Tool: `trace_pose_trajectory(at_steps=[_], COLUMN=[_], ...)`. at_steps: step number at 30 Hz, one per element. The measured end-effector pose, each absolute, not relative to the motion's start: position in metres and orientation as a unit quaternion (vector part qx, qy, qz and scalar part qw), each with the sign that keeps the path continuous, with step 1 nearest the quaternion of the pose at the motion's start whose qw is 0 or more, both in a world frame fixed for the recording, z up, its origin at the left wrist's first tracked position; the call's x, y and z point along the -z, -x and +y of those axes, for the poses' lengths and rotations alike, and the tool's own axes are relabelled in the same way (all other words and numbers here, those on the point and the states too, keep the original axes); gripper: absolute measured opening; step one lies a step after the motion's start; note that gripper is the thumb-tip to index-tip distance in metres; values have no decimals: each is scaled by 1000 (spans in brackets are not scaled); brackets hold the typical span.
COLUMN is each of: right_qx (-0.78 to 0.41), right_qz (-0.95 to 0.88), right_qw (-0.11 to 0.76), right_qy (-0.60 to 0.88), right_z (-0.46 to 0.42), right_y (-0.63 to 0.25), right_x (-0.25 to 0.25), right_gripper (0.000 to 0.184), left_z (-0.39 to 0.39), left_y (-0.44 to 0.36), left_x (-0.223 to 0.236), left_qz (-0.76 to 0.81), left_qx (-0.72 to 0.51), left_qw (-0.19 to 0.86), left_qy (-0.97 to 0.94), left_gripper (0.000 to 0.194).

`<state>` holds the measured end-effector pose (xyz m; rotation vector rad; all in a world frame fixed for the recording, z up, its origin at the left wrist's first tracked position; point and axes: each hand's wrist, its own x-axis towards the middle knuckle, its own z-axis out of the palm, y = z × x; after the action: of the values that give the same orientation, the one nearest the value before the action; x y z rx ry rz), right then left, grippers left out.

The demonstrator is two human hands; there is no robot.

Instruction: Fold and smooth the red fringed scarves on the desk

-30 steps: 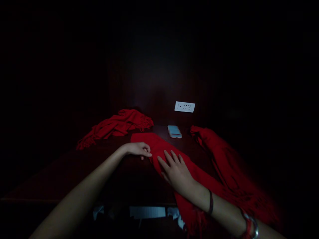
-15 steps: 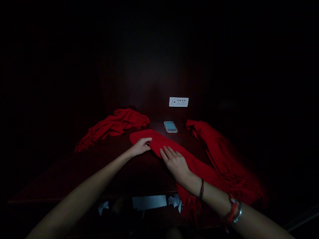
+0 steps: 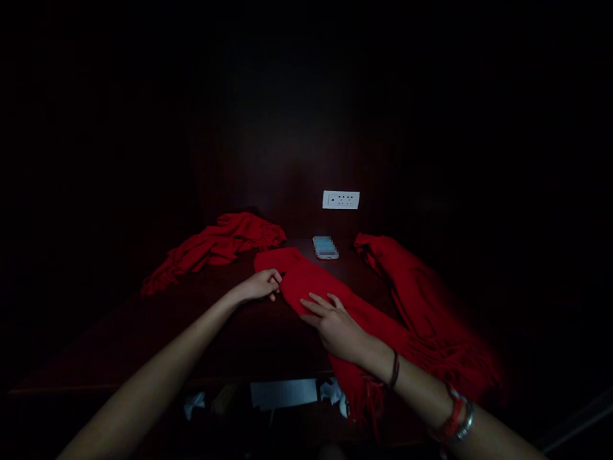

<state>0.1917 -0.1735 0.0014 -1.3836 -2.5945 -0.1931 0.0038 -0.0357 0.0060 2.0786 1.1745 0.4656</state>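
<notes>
A: Far left?
B: Dark reddish-brown tabletop [image 3: 119,345], glossy look. Toward its back, a crumpled red fabric cloth with fringed ends [image 3: 215,246], heaped loosely.
A: Under the front edge, that side?
B: Small crumpled whitish scrap [image 3: 194,405], too dim to identify.
A: Next, left hand [image 3: 261,285]?
B: At the near-left edge of the middle cloth. Fingers curled in, thumb side by the fabric. Can't tell if any is pinched.
A: Below that?
B: Pale flat rectangular panel [image 3: 283,394], under the edge. Material unclear.
A: Middle cloth, full label?
B: Long folded red fabric cloth with a fringe [image 3: 299,275], centre of the tabletop. Runs slantwise, far left to near right; fringed part hangs over the front edge.
A: Behind it?
B: Slim light-rimmed phone with a blurred bluish screen [image 3: 325,247], lying flat, just beside the cloth. White rectangular wall socket plate [image 3: 341,200] above, slightly right.
A: Right hand [image 3: 342,329]?
B: Palm down on the middle cloth, fingers spread, nothing gripped. Thin dark wristband [image 3: 394,369]; farther up the arm, a red band and silvery bangle.
A: Last, right side?
B: Another long red fabric cloth, bunched lengthwise [image 3: 416,281]. Near end fades into shadow; can't tell where its fringe meets the middle one's.
</notes>
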Motion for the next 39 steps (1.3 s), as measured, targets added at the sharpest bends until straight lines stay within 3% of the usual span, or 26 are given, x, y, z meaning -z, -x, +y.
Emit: trace_pose_trajectory(at_steps=[2,4,7,9,13,17,21,26,30,32,36,39], right_qx=[38,22,25,19,10,4,-20,-68,-98,-61,-16,-29], right_qz=[-877,-859,-786,-755,-763,-774,-782,-779,-776,-766,-759,-755], right_qw=[108,141,181,162,122,108,93,97,112,137,118,93], right_qy=[467,491,590,635,635,624,616,616,613,625,640,649], right_z=[-175,-174,-169,-165,-167,-177,-182,-185,-178,-168,-143,-132], right_y=[-192,-192,-194,-196,-203,-207,-209,-212,-208,-201,-185,-183], right_x=[-5,-7,-3,4,17,17,15,8,-20,-31,-23,-2], right_gripper=[37,35,48,58,57,61,63,67,70,70,80,86], left_z=[-44,-50,-54,-53,-45,-29,-17,-24,-38,-41,-36,-30], left_y=[-6,-10,-20,-27,-30,-21,2,29,12,-3,-14,-4], left_x=[-11,-12,-6,0,6,6,4,-18,-37,-34,-13,-4], left_qz=[441,425,398,374,329,288,281,329,350,347,419,439], left_qx=[-153,-193,-324,-399,-447,-456,-348,-207,-360,-365,-119,-33], left_qw=[494,564,597,615,643,526,373,339,155,79,154,208], left_qy=[-733,-681,-616,-568,-528,-658,-813,-857,-851,-861,-887,-874], left_gripper=[13,22,24,22,22,22,22,29,34,42,62,68])
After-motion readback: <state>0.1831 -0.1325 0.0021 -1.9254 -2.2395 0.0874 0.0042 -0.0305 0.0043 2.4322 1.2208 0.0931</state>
